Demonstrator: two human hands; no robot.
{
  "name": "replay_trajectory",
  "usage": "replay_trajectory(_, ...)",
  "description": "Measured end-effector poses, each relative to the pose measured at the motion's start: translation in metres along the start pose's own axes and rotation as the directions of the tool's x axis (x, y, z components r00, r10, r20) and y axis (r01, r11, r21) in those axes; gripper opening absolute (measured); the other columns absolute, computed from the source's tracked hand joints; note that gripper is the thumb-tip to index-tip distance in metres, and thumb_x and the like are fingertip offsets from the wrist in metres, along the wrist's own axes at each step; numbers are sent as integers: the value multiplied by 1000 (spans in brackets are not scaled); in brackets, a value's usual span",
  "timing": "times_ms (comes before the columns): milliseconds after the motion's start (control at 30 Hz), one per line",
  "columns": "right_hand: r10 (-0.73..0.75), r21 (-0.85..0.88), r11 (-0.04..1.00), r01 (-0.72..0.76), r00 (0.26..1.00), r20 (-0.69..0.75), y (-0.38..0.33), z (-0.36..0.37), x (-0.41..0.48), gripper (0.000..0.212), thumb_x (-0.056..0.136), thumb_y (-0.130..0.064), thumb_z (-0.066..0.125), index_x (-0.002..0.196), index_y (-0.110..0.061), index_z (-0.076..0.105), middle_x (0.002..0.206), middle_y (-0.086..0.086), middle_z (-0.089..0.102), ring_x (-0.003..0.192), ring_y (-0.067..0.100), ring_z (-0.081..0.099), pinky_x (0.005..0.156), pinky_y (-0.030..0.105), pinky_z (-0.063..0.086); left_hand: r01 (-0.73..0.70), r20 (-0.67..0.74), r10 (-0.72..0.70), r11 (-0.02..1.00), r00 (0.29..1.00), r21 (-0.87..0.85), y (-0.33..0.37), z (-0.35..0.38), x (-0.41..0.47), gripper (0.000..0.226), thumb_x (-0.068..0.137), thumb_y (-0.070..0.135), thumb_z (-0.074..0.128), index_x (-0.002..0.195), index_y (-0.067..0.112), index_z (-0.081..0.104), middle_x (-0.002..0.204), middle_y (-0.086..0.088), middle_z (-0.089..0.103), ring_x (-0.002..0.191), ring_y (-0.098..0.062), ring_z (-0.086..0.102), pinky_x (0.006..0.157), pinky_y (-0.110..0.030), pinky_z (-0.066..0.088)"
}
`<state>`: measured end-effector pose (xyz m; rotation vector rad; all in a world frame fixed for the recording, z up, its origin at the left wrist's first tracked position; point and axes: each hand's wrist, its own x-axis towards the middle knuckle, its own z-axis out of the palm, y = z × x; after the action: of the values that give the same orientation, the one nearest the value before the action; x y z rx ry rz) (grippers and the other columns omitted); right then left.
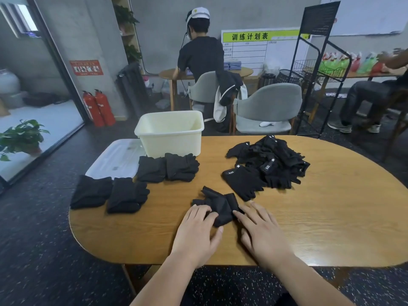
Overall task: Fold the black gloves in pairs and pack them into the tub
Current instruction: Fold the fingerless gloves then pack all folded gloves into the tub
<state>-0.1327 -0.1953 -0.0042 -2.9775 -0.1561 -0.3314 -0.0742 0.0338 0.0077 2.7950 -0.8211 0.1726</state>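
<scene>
Both hands press flat on a black glove pair (220,206) near the table (320,217) edge, the left hand (196,230) and right hand (262,230) with fingers loosely spread, gripping nothing. Beyond lie four folded bundles (128,195) left and a loose glove heap (271,164) right. Farthest stands the cream tub (172,133) beside its lid (114,160).

A folded pair of black gloves (220,206) lies near the front of the counter (320,228); four folded bundles (130,184) sit left, a loose glove heap (271,164) right, beside the cream tub (171,133), upright, apparently empty.
</scene>
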Motion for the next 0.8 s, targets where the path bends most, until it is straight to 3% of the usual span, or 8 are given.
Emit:
replay_trajectory(133,-40,-8,999,39,998,-39,-1,-2,-2,47,100,-39,47,144,-28,56,158,-9,41,154,20,25,124,44,30,19,-19,-18,999,1000,38,0,0,1,63,105,60,25,150,27,54,154,9,45,151,-11,29,132,-40,9)
replay_trajectory(267,-90,-32,995,89,996,-18,-1,0,-3,43,102,-42,44,142,-31,55,167,-13,32,160,15,12,130,42,15,110,-12,-109,991,994,80,0,-3,0,72,105,63,18,156,23,49,164,7,40,155,-13,24,132,-43,8)
replay_trajectory(467,-122,-56,991,119,991,-51,-2,-3,-3,46,99,-40,49,144,-30,56,148,-12,53,147,18,37,126,41,22,188,-20,-188,981,982,51,0,-3,0,77,104,63,15,164,18,34,173,2,26,161,-17,14,133,-45,6)
replay_trajectory(533,-129,-60,990,126,990,-59,-3,-4,-4,50,99,-41,50,147,-29,54,147,-11,52,145,20,39,125,41,25,163,-70,-160,986,985,34,-1,-5,-2,69,106,59,22,160,21,42,169,1,33,158,-19,22,132,-44,14)
replay_trajectory(633,-145,-44,989,143,988,-51,-3,-5,-5,45,101,-42,50,142,-26,59,159,-8,42,152,22,31,123,45,31,-60,-66,60,998,996,3,0,-2,-6,58,108,52,28,152,25,54,157,5,48,147,-17,38,127,-40,25)
replay_trajectory(700,-142,-34,989,141,989,-29,-3,-5,-5,41,103,-42,46,140,-28,57,165,-11,35,157,20,21,126,45,25,-141,-41,141,990,989,0,2,-1,-7,57,109,50,26,152,27,55,155,8,51,144,-14,42,129,-39,20)
replay_trajectory(800,-118,-35,993,117,993,-16,-3,-5,-4,44,105,-43,43,147,-30,48,158,-14,43,156,15,22,128,43,21,-53,-38,55,998,998,41,1,-3,-5,63,108,53,18,158,28,45,153,7,50,146,-13,38,132,-42,7)
